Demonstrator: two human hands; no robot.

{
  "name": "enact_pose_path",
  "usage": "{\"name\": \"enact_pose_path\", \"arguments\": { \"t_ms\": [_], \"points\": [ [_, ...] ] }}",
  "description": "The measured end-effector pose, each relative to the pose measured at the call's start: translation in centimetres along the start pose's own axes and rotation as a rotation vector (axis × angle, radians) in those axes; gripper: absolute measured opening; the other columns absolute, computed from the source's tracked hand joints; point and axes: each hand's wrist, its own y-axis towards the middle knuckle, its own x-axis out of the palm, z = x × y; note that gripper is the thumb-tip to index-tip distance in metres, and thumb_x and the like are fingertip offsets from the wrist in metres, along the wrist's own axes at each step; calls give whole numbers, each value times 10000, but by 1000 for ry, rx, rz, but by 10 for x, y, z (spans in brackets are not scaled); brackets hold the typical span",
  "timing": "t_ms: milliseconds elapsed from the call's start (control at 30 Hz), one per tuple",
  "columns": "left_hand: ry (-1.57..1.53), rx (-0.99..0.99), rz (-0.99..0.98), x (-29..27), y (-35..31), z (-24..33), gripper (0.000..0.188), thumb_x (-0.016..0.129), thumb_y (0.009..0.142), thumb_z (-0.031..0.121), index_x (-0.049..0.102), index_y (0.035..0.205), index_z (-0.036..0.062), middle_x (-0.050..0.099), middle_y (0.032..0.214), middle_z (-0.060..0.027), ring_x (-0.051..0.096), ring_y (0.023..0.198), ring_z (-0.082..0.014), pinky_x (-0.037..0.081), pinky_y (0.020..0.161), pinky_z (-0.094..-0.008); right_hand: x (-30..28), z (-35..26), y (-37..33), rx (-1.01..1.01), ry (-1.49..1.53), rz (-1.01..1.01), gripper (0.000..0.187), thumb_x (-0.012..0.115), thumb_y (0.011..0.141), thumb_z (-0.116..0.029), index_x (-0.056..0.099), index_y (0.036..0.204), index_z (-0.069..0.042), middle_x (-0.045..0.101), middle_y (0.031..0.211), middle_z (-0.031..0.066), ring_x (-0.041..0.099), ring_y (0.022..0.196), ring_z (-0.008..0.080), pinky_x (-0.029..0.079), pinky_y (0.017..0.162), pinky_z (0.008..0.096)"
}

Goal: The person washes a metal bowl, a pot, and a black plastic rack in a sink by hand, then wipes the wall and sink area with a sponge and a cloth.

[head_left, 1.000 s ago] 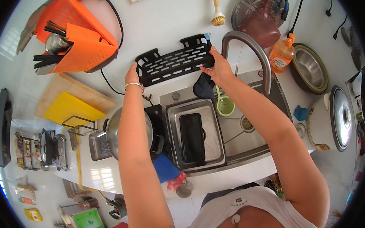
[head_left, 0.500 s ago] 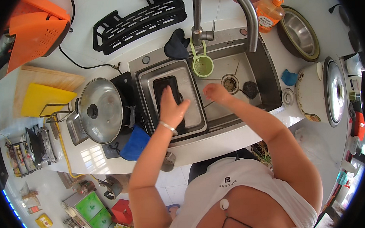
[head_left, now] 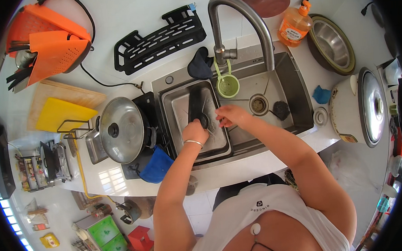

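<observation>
My left hand, with a bangle at the wrist, is closed on the near end of a flat black rectangular piece with a round black part beside it; its exact kind I cannot make out. The piece stands tilted on its edge inside a rectangular steel tray set over the left part of the sink. Just right of it my right hand hovers above the tray's right rim. Its fingers are loosely bent and apart, with nothing visible in them.
A light green strainer cup hangs from the faucet. A dark scrubber lies by the drain. Left stands a lidded pan with a blue cloth; right, a white lidded pot and an orange soap bottle.
My left hand has come nearer and gripped the black piece, which has gone from lying flat to tilted on edge. My right hand has moved left and nearer. The whole view has shifted slightly.
</observation>
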Motion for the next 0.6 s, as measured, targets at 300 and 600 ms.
{"name": "enact_pose_path", "arguments": {
  "t_ms": [300,600],
  "points": [
    [173,541,715,-61,-35,-7,165,656,707,139,573,827,63,547,770,-98,573,579,-264,481,522,-377,32,-41,9,-215,445,20,176,609,850,-184,585,926,-27,634,795,69,619,655,168,509,533,273],
    [-1668,-237,59,-88,-23,-41,313,595,880,312,572,907,1,657,803,-151,615,585,-195,483,508,-289,71,-111,0,-440,606,168,93,579,843,-81,599,845,9,638,796,98,611,643,181,546,547,300]
  ]
}}
